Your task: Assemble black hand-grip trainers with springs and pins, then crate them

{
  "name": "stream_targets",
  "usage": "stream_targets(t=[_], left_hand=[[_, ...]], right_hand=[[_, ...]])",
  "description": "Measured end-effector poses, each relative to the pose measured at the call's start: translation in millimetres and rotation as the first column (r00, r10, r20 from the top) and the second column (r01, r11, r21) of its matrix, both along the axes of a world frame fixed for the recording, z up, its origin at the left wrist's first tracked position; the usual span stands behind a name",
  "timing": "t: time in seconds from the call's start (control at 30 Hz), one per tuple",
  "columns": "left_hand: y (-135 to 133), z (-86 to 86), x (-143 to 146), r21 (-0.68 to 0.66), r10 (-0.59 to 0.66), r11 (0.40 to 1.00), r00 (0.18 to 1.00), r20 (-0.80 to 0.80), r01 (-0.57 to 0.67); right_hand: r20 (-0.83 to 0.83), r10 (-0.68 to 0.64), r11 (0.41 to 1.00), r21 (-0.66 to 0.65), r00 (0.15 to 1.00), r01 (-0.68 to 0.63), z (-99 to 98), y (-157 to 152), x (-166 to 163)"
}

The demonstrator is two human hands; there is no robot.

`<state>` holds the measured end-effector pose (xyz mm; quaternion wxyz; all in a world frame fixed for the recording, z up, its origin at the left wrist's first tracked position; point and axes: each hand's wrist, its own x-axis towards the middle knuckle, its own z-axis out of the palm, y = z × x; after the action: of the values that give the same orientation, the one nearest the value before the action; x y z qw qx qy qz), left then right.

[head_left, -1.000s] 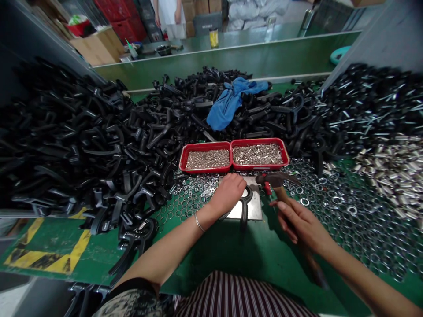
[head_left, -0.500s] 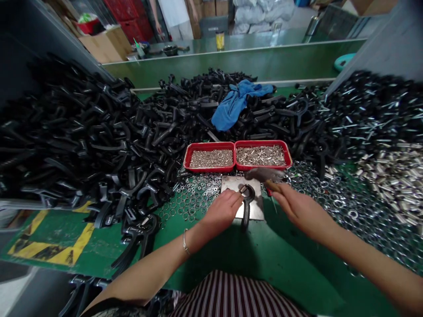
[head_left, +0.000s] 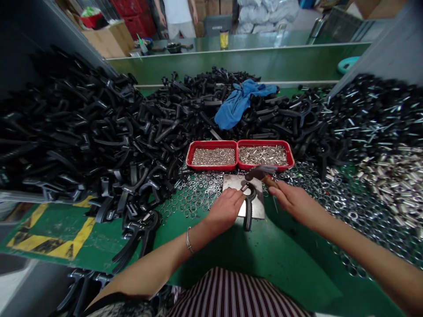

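My left hand (head_left: pixel 225 206) is closed, its fingertips pinching a black hook-ended handle part (head_left: pixel 249 209) at the metal cylinder on its curved top. That part lies on a flat metal plate (head_left: pixel 241 180), its stem reaching past the front edge. In my right hand (head_left: pixel 291 199) is the wooden grip of a hammer (head_left: pixel 269 180). The dark hammer head hangs just above and behind the part, over the plate's back edge; whether it touches anything I cannot tell. A thin pointed tool, partly hidden, shows beneath my right hand.
Two red trays (head_left: pixel 237 166) of small metal pieces stand behind the plate. Metal rings (head_left: pixel 191 200) lie on both sides. Black parts (head_left: pixel 109 127) are heaped left and behind, under a blue cloth (head_left: pixel 233 105). Metal cylinders (head_left: pixel 396 176) pile up right. A person (head_left: pixel 178 17) stands beyond.
The hammer in my right hand has tilted slightly and its head shows less blur. My left hand stays on the black part. The whole view has shifted slightly.
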<state>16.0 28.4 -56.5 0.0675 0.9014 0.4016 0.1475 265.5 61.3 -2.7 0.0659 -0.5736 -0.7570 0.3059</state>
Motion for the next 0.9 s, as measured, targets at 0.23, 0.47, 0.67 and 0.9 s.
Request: stream_targets(t=[0.23,0.47,0.67,0.9], left_hand=[[-23.7,8.3,4.0,-0.025,0.404,0.913,0.909,-0.099,-0.408],[-22.2,7.5,4.1,-0.053,0.357,0.928,0.92,-0.164,-0.369],[-72.4,44.6,-90.6,-0.009,0.446,0.893,0.885,-0.132,-0.451],[-163.1,64.7,-238.1,0.106,0.736,0.676,0.66,-0.149,-0.73]], right_hand=[[-0.01,0.093,0.996,0.01,0.996,-0.093,11.4,-28.5,-6.4],[-0.183,0.039,0.968,-0.237,0.982,-0.083,-21.5,-27.9,6.8],[-0.112,-0.117,0.993,-0.021,0.987,0.116,-54.3,-57.8,50.7],[-0.102,0.142,0.972,0.201,0.985,-0.119,-95.2,-133.9,119.9]])
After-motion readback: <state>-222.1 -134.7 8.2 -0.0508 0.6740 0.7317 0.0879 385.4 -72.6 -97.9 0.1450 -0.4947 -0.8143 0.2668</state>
